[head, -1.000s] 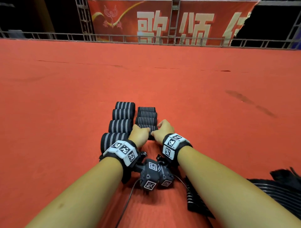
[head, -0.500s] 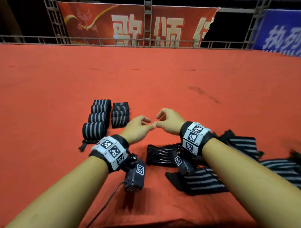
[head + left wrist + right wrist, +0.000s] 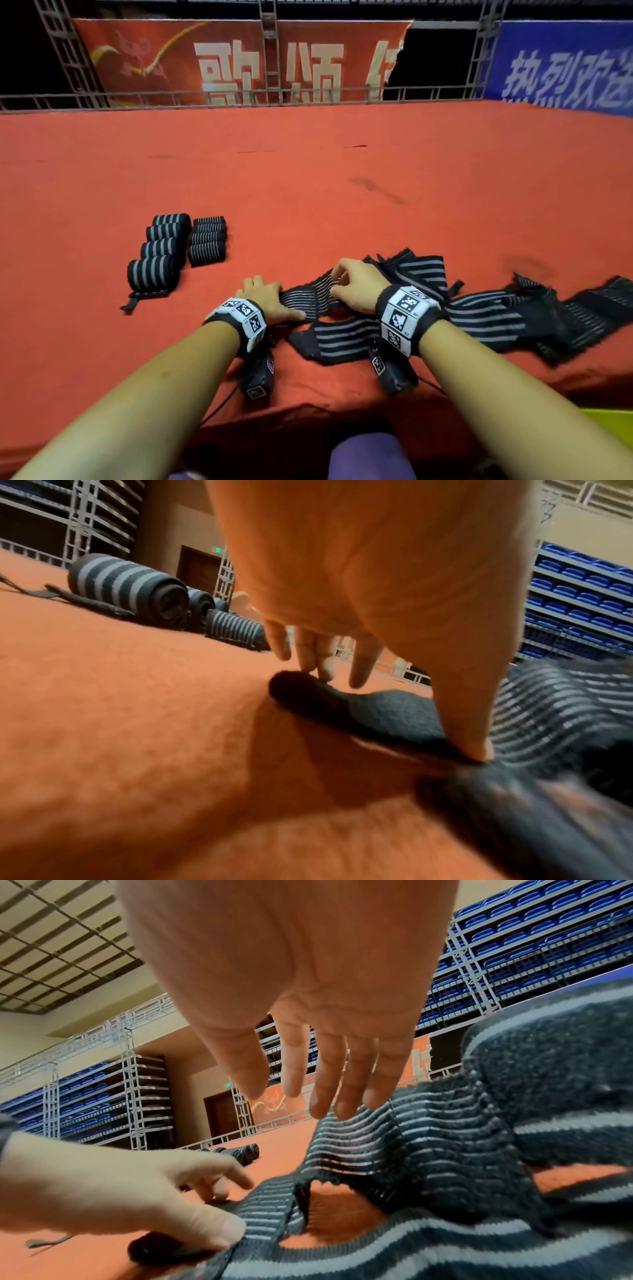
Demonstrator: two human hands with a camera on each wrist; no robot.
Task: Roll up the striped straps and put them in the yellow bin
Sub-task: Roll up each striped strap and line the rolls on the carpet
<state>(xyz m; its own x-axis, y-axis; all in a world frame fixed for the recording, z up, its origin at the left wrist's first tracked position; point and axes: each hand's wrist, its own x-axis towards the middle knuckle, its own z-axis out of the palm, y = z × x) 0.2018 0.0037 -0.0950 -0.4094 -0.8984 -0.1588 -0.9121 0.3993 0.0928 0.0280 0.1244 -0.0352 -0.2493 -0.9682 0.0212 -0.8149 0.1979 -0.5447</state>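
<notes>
1. The left hand presses the dark end of a thin-striped black elastic strap against the red carpeted platform, thumb and fingertips down on it, fingers fairly straight.
2. The right hand, just right of the left one, hovers over the same strap with its fingers loosely extended; the wrist view shows them just above a raised fold, holding nothing.
3. A tangled heap of unrolled black-and-grey striped straps spreads rightward from the right hand, and one wide strap lies under both wrists.
4. Two rows of rolled striped straps stand ahead and left of the left hand, well apart from it; a loose tail trails from the nearest roll.
5. A corner of the yellow bin shows below the platform's near edge, beside the right forearm.
6. Beyond both hands the carpet runs bare to a metal railing with a red banner behind it.
</notes>
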